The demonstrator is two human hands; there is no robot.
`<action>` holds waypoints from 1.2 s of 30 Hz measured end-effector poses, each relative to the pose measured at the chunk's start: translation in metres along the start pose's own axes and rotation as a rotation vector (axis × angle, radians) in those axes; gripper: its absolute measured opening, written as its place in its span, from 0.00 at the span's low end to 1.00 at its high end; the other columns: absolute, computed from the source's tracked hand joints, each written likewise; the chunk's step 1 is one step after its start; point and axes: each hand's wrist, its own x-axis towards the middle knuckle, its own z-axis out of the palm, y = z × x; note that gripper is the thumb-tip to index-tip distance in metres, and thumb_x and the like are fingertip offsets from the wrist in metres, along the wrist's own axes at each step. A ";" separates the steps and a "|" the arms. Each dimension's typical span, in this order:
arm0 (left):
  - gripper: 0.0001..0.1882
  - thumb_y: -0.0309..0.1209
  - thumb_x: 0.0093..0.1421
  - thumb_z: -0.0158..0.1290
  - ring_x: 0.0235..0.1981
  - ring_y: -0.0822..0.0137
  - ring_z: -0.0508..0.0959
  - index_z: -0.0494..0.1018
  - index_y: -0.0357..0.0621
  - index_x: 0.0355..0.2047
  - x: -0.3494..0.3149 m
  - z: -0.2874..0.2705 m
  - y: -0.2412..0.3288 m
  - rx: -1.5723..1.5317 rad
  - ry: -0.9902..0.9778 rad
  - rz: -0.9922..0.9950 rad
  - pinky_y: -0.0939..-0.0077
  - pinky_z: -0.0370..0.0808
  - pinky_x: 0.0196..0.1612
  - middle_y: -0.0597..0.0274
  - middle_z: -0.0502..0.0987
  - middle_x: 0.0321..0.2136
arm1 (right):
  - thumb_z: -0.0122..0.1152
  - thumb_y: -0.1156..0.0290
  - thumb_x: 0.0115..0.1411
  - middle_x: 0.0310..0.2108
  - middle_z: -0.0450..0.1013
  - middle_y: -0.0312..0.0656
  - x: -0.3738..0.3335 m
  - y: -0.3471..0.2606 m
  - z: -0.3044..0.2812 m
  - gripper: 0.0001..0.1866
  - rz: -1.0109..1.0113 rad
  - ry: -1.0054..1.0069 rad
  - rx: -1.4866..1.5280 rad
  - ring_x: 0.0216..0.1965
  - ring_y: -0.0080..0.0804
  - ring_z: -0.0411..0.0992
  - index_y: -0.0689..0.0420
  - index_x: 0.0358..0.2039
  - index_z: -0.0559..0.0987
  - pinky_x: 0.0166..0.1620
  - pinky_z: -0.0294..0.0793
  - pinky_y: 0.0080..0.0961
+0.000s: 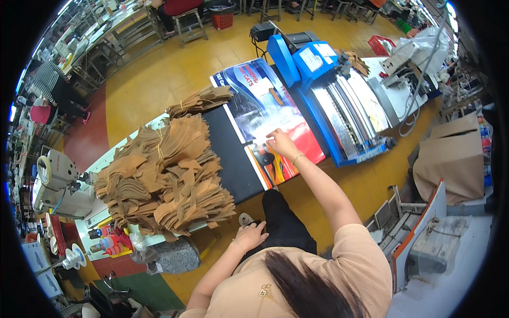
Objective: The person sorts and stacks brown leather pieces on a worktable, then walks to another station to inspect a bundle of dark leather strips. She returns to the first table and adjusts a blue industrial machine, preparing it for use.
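Note:
My right hand (281,143) lies on a glossy printed sheet (310,139), fingers stretched out, with nothing visible in them. A single small brown leather-like piece (275,96) rests farther up the sheet. My left hand (250,236) is down at my lap, on the dark trousers, its fingers loosely laid and holding nothing that I can see. Left of the sheet, a large heap of cut brown pieces (164,175) covers the worktop, some tied in bundles. Another tied bundle (200,100) sits at the heap's far end.
A blue machine with metal rollers (347,114) stands right of the sheet. At left are a white sewing machine (55,180) and several small red-and-blue bottles (111,243). A cardboard box (450,159) stands at far right. Another person (50,85) is at the far left; a red basket (221,20) sits behind.

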 end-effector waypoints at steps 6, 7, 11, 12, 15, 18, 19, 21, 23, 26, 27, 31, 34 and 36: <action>0.34 0.48 0.61 0.51 0.58 0.44 0.67 0.59 0.49 0.64 0.014 -0.044 -0.008 0.025 0.115 -0.270 0.51 0.63 0.60 0.44 0.66 0.58 | 0.65 0.66 0.52 0.44 0.71 0.58 0.144 0.062 -0.028 0.18 0.238 0.381 -0.064 0.45 0.55 0.72 0.63 0.41 0.79 0.51 0.72 0.42; 0.35 0.49 0.60 0.52 0.57 0.43 0.68 0.58 0.50 0.64 0.018 -0.052 -0.005 0.027 0.067 -0.354 0.50 0.63 0.59 0.44 0.65 0.59 | 0.66 0.65 0.52 0.45 0.70 0.58 0.156 0.068 -0.025 0.20 0.321 0.407 -0.042 0.45 0.56 0.72 0.64 0.42 0.78 0.50 0.72 0.43; 0.33 0.48 0.60 0.52 0.58 0.47 0.68 0.60 0.50 0.63 0.053 -0.074 0.017 -0.055 0.210 -0.396 0.49 0.63 0.59 0.43 0.67 0.57 | 0.69 0.65 0.50 0.43 0.70 0.55 0.174 0.080 -0.022 0.18 0.394 0.262 -0.104 0.42 0.53 0.74 0.62 0.37 0.76 0.44 0.75 0.44; 0.33 0.48 0.61 0.52 0.58 0.47 0.68 0.60 0.49 0.63 0.064 -0.076 0.025 -0.095 0.258 -0.359 0.49 0.63 0.59 0.43 0.67 0.57 | 0.70 0.65 0.49 0.41 0.73 0.54 0.172 0.080 -0.023 0.16 0.364 0.201 -0.111 0.41 0.51 0.75 0.62 0.34 0.78 0.42 0.75 0.42; 0.33 0.47 0.61 0.52 0.57 0.47 0.69 0.60 0.46 0.62 0.100 -0.084 0.053 -0.168 0.381 -0.232 0.51 0.64 0.58 0.42 0.68 0.56 | 0.71 0.64 0.48 0.35 0.77 0.51 0.159 0.077 -0.037 0.14 0.310 -0.225 0.177 0.39 0.47 0.77 0.60 0.30 0.79 0.42 0.75 0.38; 0.32 0.46 0.61 0.52 0.56 0.47 0.70 0.60 0.46 0.62 0.121 -0.091 0.078 -0.210 0.381 -0.167 0.51 0.64 0.58 0.42 0.69 0.55 | 0.71 0.61 0.48 0.35 0.78 0.51 0.160 0.073 -0.056 0.17 -0.016 -0.402 0.248 0.40 0.48 0.76 0.59 0.34 0.80 0.44 0.74 0.37; 0.33 0.45 0.61 0.52 0.56 0.46 0.70 0.60 0.43 0.62 0.125 -0.094 0.083 -0.202 0.353 -0.146 0.54 0.65 0.58 0.42 0.67 0.56 | 0.70 0.61 0.49 0.41 0.76 0.50 0.170 0.071 -0.060 0.19 -0.102 -0.278 0.047 0.46 0.46 0.74 0.59 0.39 0.79 0.49 0.71 0.36; 0.32 0.45 0.61 0.53 0.56 0.46 0.70 0.60 0.44 0.62 0.129 -0.098 0.090 -0.170 0.316 -0.159 0.53 0.65 0.58 0.42 0.68 0.56 | 0.66 0.68 0.51 0.50 0.70 0.48 0.202 0.067 -0.064 0.23 -0.102 -0.126 -0.107 0.52 0.49 0.69 0.54 0.48 0.75 0.54 0.69 0.40; 0.32 0.45 0.60 0.54 0.56 0.47 0.70 0.60 0.46 0.62 0.128 -0.099 0.093 -0.138 0.299 -0.206 0.52 0.65 0.58 0.43 0.68 0.55 | 0.59 0.77 0.49 0.63 0.60 0.41 0.235 0.064 -0.064 0.35 -0.166 -0.120 -0.272 0.59 0.50 0.63 0.44 0.60 0.66 0.58 0.66 0.52; 0.33 0.45 0.59 0.54 0.57 0.49 0.70 0.60 0.48 0.62 0.126 -0.099 0.093 -0.122 0.300 -0.284 0.49 0.64 0.58 0.44 0.68 0.55 | 0.59 0.77 0.49 0.65 0.57 0.41 0.264 0.060 -0.059 0.37 -0.168 -0.264 -0.488 0.61 0.48 0.61 0.42 0.61 0.65 0.57 0.63 0.62; 0.33 0.45 0.59 0.55 0.56 0.49 0.70 0.61 0.48 0.62 0.125 -0.099 0.093 -0.127 0.330 -0.294 0.48 0.64 0.58 0.45 0.68 0.55 | 0.60 0.76 0.50 0.63 0.59 0.43 0.269 0.060 -0.057 0.34 -0.159 -0.281 -0.491 0.60 0.47 0.62 0.44 0.60 0.67 0.57 0.64 0.60; 0.33 0.44 0.60 0.55 0.56 0.47 0.70 0.60 0.46 0.62 0.123 -0.096 0.093 -0.130 0.376 -0.333 0.51 0.65 0.57 0.41 0.68 0.55 | 0.64 0.71 0.50 0.49 0.72 0.49 0.273 0.067 -0.055 0.24 -0.196 -0.441 -0.336 0.49 0.44 0.72 0.51 0.50 0.76 0.52 0.71 0.46; 0.33 0.44 0.59 0.55 0.55 0.47 0.70 0.60 0.46 0.62 0.122 -0.091 0.097 -0.160 0.422 -0.344 0.51 0.65 0.57 0.41 0.69 0.55 | 0.61 0.75 0.49 0.29 0.77 0.49 0.259 0.071 -0.047 0.18 0.059 -0.659 0.249 0.22 0.42 0.76 0.58 0.43 0.80 0.33 0.77 0.33; 0.34 0.45 0.60 0.54 0.55 0.46 0.70 0.59 0.47 0.62 0.121 -0.085 0.101 -0.201 0.399 -0.357 0.51 0.65 0.57 0.41 0.68 0.55 | 0.62 0.75 0.49 0.32 0.76 0.49 0.239 0.071 -0.042 0.17 0.003 -0.657 0.128 0.29 0.43 0.77 0.57 0.43 0.80 0.37 0.77 0.36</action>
